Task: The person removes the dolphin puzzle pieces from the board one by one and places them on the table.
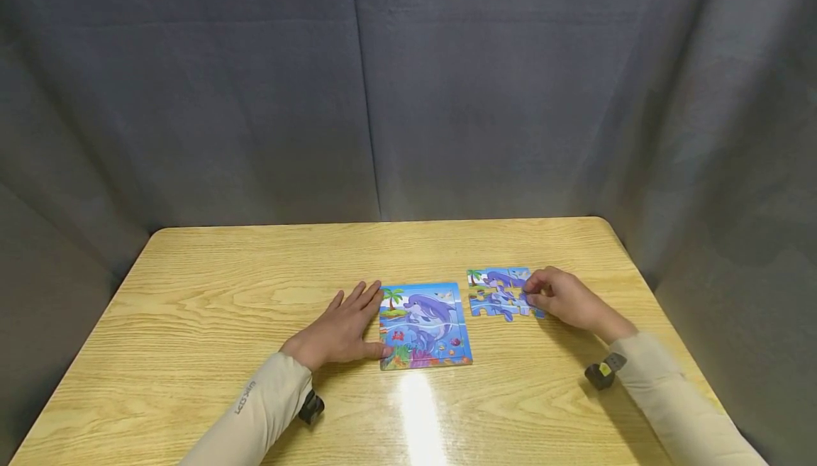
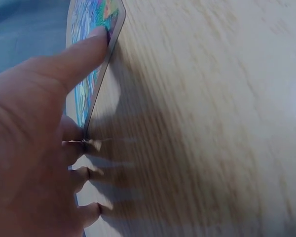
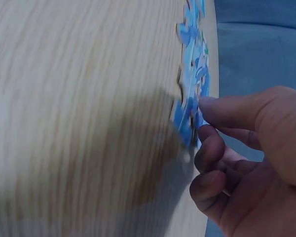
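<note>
Fairly bright, even light covers the surface (image 1: 223, 274) in the head view, where a white streak of glare burns out the grain near the bottom edge. The grey curtain (image 1: 510, 97) is dimmer, darkest in its side folds. A soft shadow lies beside the right sleeve (image 1: 676, 395). Both wrist views are hazier; the left hand (image 2: 37, 133) and right hand (image 3: 266, 182) throw broad, blurry-edged shadows there.
</note>
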Demonstrator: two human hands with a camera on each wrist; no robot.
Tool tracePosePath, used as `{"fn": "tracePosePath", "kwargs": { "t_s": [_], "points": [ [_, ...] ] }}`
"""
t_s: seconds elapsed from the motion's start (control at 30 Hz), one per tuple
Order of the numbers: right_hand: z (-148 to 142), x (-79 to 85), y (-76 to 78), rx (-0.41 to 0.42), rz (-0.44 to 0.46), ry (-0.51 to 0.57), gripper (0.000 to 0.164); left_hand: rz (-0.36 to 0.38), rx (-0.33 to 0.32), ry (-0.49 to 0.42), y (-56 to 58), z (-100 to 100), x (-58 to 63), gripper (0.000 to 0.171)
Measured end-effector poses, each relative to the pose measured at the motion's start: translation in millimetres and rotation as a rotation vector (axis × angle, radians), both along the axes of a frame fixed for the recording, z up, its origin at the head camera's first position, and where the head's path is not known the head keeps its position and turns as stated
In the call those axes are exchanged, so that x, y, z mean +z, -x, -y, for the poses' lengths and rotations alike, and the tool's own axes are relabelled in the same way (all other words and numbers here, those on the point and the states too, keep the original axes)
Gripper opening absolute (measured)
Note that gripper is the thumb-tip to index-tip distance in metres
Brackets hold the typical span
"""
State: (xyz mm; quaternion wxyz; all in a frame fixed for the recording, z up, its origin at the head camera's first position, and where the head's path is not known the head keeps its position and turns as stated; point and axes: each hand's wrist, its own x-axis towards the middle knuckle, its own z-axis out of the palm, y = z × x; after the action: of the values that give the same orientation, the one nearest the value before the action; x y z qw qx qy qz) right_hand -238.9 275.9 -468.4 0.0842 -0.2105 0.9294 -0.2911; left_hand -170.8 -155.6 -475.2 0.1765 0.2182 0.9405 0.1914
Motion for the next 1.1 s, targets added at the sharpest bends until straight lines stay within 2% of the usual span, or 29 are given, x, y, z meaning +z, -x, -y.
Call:
{"fn": "tracePosePath", "kwargs": {
  "t_s": [0.3,0.5,0.67,0.8,0.97,1.1],
  "points": [
    [28,5.1,-4.2,0.071,0.037,0.014,0.007,0.001,-0.017,0.041,-0.9,-1,1.5,0.116],
    [61,5.1,-6.6,0.174,0.04,0.016,0.006,-0.002,-0.024,0.066,-0.7,-2,1.4,0.123],
    [91,4.4,-11.4,0.279,0.011,-0.01,0.009,-0.007,-0.026,0.065,-0.8,-2,2.2,0.125],
    [117,6.1,-16.6,0.337,0.038,-0.023,0.013,-0.008,-0.023,0.059,-1.4,-2,2.3,0.125],
    [142,7.2,-21.8,0.371,0.076,-0.022,0.014,-0.005,-0.016,0.057,-1.7,-3,2.4,0.125],
    [154,4.8,-23.7,0.4,0.064,-0.04,0.012,-0.002,-0.014,0.066,-1.4,-3,2.6,0.126]
  ]
}}
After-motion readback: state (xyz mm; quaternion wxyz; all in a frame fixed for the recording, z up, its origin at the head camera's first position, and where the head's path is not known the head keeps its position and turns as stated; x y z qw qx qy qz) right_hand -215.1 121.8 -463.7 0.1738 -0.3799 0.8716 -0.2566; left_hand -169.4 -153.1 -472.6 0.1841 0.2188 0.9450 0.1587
